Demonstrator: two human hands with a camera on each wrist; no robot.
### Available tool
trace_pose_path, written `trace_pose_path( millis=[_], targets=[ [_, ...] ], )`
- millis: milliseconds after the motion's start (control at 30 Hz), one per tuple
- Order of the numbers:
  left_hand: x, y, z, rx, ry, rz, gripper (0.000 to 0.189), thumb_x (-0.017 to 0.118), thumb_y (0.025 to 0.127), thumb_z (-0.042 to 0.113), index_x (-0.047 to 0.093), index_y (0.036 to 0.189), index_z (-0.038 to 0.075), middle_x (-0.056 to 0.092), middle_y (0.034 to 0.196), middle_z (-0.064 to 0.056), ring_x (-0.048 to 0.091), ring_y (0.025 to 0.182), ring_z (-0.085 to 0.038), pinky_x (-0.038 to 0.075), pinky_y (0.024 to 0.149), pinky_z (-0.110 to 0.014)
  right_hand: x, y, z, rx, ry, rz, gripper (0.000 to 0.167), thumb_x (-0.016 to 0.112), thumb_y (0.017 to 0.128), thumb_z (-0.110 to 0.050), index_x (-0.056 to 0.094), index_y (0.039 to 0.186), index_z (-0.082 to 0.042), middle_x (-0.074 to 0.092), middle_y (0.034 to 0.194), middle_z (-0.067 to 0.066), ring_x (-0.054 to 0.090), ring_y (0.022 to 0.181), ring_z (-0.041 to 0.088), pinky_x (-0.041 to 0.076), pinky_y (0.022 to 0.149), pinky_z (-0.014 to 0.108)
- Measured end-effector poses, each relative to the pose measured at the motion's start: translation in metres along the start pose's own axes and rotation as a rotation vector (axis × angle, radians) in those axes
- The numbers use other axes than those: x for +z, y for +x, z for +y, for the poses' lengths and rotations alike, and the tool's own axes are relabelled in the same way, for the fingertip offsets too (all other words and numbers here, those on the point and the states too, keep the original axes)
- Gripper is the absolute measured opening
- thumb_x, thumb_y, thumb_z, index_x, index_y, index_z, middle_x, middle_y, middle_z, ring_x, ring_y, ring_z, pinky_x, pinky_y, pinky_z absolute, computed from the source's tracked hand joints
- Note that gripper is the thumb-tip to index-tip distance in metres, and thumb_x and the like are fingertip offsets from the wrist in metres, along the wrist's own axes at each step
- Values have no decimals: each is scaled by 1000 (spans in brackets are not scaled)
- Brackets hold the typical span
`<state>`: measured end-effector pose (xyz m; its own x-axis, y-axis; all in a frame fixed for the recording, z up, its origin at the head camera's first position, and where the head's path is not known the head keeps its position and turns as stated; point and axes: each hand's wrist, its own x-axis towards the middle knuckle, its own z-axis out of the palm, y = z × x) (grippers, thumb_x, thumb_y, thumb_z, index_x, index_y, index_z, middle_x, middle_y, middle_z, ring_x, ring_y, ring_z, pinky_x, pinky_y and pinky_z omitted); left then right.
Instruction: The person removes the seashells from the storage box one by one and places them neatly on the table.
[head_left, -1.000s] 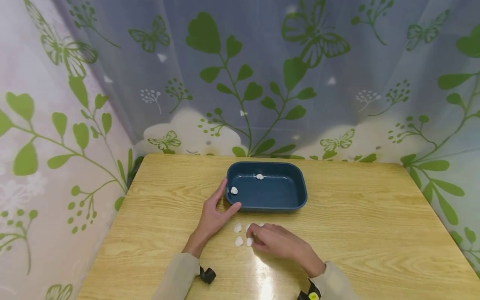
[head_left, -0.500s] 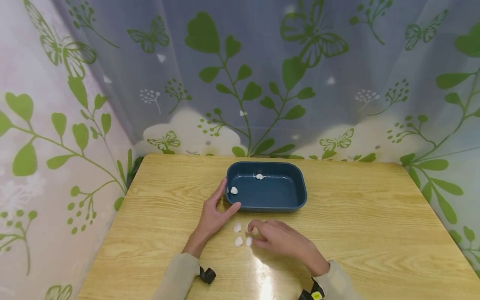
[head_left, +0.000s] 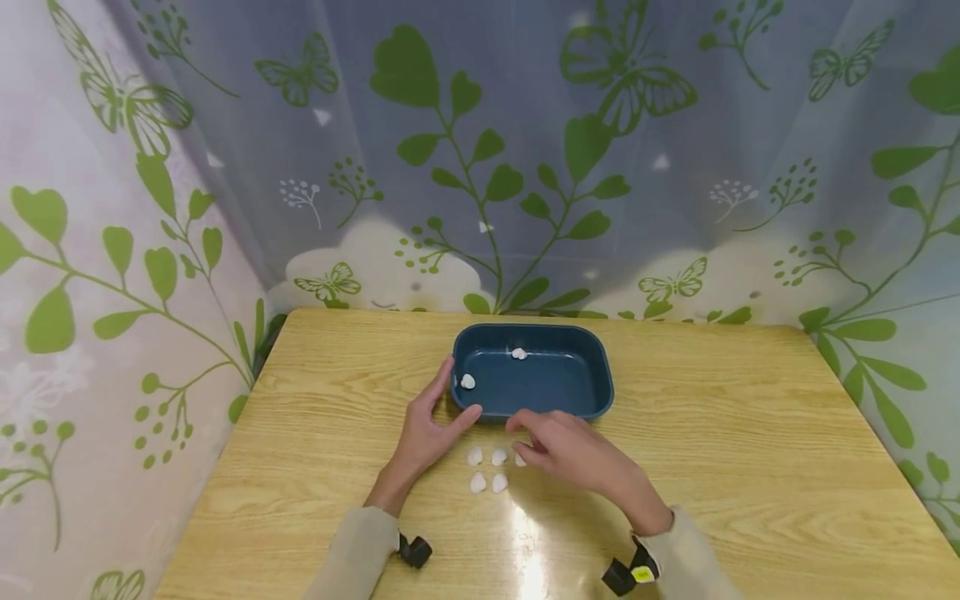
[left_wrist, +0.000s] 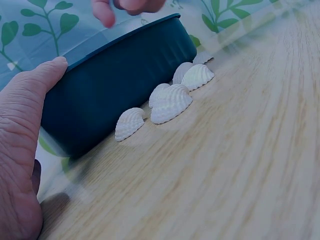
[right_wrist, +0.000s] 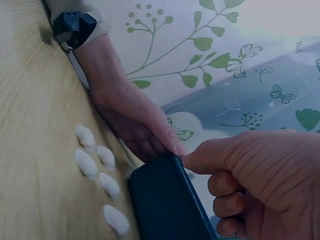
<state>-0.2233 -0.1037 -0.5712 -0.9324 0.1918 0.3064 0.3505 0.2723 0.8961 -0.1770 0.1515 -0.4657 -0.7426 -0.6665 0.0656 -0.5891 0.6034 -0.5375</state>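
Person at a wood-grain table (head_left: 750, 433), both hands out. Left hand (head_left: 423, 429) is at the near left corner of a dark blue tray (head_left: 555, 387), thumb at the near rim, fingers fairly straight along the left end, spread apart with the corner between. Right hand (head_left: 573, 454) is over the tray's near edge; index and thumb are apart with a gap, other fingers bent in, nothing seen between the tips. Can't tell if it touches the rim. Five white ribbed seashells (head_left: 499, 457) show on the wood just in front of the tray, roughly two rows, the rightmost partly covered by the right hand. Two more small white pieces, shell-like, sit inside: one by the left end (head_left: 468, 382), one at the far wall (head_left: 519, 353). Beige sleeves (head_left: 352, 550), black wrist cameras (head_left: 415, 551). Leaf-and-butterfly curtain (head_left: 660, 50) behind.
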Motion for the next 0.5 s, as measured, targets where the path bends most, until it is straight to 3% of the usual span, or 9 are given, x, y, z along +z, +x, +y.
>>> trace_pose_path(
  millis=[300,500],
  targets=[
    [-1,0,0,-2,-7,-2,87,81,94,31,32,165,25,33,168,7,29,155,-15,27,127,-44,-9,15,10,5,-21,99,21,67,103,-14,71,121,-4,44,60,-14,36,49,-1,30,47,19],
    [-1,0,0,-6,-14,-11,87,80,94,31,31,166,24,31,168,7,27,156,-14,26,127,-44,-5,28,19,52,-86,129,20,68,102,-13,71,120,-4,51,62,-14,43,51,-1,35,45,20]
  ],
)
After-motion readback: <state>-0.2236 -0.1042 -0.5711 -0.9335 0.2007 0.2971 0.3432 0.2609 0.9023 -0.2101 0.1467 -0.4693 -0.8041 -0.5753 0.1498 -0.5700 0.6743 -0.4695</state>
